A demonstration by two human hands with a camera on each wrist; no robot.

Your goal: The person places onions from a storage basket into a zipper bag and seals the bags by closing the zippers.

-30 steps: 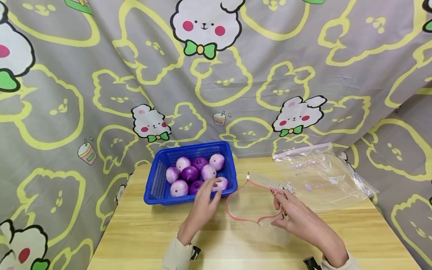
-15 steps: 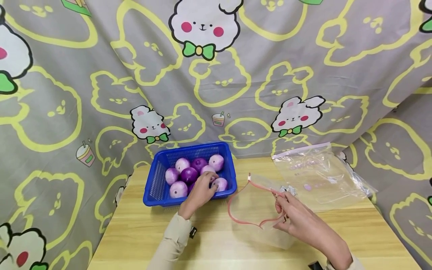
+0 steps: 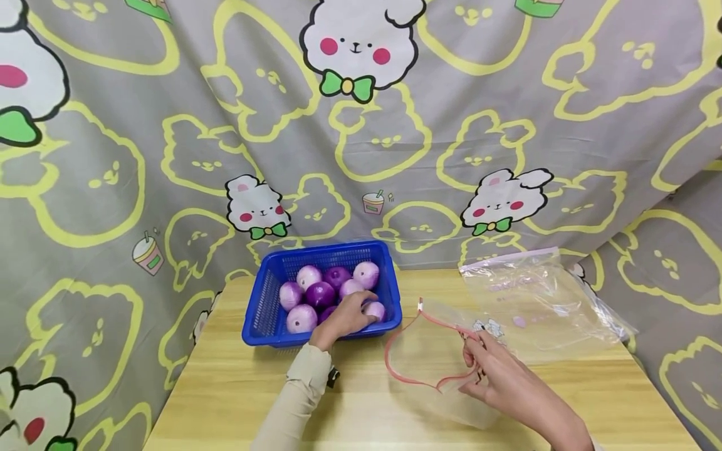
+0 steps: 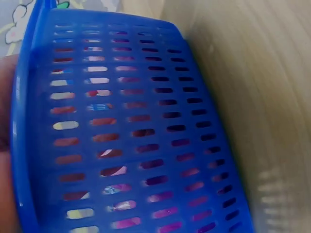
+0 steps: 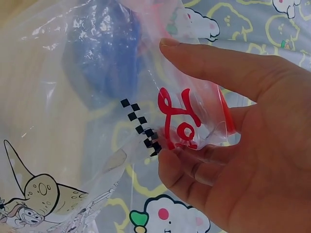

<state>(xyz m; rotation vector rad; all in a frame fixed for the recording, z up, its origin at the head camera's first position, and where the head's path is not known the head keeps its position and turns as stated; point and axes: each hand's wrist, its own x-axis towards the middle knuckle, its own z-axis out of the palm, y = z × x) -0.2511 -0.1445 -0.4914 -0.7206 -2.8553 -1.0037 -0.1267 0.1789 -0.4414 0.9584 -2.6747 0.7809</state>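
Inside the blue plastic basket [image 3: 271, 340], my left hand [image 3: 345, 317] grips a purple onion [image 3: 375, 311] at the front right corner, its fingers curled over the top. In the left wrist view the basket's slotted wall [image 4: 124, 141] hides most of the work, with only a blurred strip of hand [image 4: 7, 189] at the edge. My right hand [image 3: 499, 376] pinches the edge of a clear zip bag [image 3: 431, 351]. The bag's red-lined mouth gapes toward the basket. Red lettering and cartoon prints show on the plastic in the right wrist view, beside the hand [image 5: 252, 141].
Several other purple onions [image 3: 320, 294] lie in the basket. A second clear bag [image 3: 544, 300] with a pale lilac top edge lies flat at the back right of the wooden table [image 3: 225, 401]. A grey cartoon-print curtain [image 3: 395, 138] hangs behind the table.
My left hand has reached from the basket's front edge into it, and its fingers have closed round the front right onion. My right hand keeps holding the bag in nearly the same spot.
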